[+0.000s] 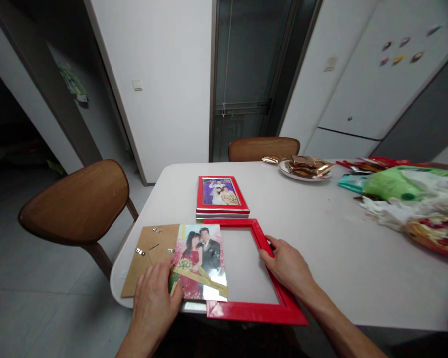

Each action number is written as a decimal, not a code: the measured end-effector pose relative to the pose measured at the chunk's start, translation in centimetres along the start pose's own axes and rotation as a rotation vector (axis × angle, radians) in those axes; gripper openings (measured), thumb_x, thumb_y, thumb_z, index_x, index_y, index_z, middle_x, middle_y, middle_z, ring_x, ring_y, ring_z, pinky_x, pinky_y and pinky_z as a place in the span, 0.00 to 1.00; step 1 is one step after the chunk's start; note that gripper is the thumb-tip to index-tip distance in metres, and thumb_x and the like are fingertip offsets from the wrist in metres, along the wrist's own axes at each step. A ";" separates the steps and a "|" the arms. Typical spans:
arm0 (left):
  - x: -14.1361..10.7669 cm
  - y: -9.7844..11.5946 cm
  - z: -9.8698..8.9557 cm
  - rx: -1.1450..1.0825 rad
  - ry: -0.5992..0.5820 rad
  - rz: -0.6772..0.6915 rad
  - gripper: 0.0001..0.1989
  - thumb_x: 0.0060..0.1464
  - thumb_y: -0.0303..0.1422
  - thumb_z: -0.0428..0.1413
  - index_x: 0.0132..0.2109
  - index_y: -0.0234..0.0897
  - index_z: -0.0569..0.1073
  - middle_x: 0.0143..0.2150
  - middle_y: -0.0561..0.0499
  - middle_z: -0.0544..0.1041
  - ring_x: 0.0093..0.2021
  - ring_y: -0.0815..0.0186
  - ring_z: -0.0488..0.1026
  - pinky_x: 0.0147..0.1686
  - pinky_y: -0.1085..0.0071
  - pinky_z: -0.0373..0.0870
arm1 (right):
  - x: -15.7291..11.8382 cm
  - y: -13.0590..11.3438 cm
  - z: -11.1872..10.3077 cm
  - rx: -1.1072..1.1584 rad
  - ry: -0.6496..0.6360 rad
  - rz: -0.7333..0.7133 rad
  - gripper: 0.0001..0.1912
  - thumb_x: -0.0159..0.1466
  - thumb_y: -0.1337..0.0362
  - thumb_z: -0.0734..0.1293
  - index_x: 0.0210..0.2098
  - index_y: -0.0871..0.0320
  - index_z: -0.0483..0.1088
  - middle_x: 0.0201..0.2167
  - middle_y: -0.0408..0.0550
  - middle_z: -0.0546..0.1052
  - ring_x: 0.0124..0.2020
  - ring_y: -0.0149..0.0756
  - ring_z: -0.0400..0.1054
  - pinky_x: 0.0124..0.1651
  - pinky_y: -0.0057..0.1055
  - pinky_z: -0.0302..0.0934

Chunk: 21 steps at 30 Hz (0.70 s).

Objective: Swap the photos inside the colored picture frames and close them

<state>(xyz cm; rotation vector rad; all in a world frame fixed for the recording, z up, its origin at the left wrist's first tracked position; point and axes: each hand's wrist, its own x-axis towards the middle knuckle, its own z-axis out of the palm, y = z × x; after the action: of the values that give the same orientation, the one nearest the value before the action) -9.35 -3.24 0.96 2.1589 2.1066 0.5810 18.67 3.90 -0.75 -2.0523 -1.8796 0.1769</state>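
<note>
An empty red frame [261,311] lies at the table's front edge, its near side reaching past the edge. My right hand [288,263] grips its right side, thumb on top. A photo print [205,248] of a couple, with yellowish tape strips across its lower part, covers the frame's left side. Under the photo's left edge is a brown backing board [149,248] with metal clips. My left hand [157,293] rests on the board and the photo's lower left edge, fingers close together. Behind the frame sits a stack of red framed pictures [222,193].
A plate [305,174] of gold-wrapped packets stands at the back. Green and white bags [395,184] and a red-patterned item [436,231] lie on the right of the white table [321,238]. Wooden chairs stand at left [78,204] and behind [263,148].
</note>
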 end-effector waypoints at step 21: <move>0.4 3.9 0.6 -0.604 0.260 0.259 0.26 0.49 0.21 0.41 0.56 0.37 0.57 0.56 0.47 0.63 0.57 0.64 0.57 0.56 0.63 0.53 | -2.6 -12.2 -2.3 1.497 -0.256 -0.087 0.29 0.52 0.61 0.63 0.53 0.58 0.55 0.35 0.46 0.70 0.31 0.29 0.66 0.33 0.29 0.61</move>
<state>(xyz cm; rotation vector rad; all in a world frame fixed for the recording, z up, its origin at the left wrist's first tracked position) -5.50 -2.95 1.73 2.0680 1.4609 1.3781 7.65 1.67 5.14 -0.8838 -1.1562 1.3581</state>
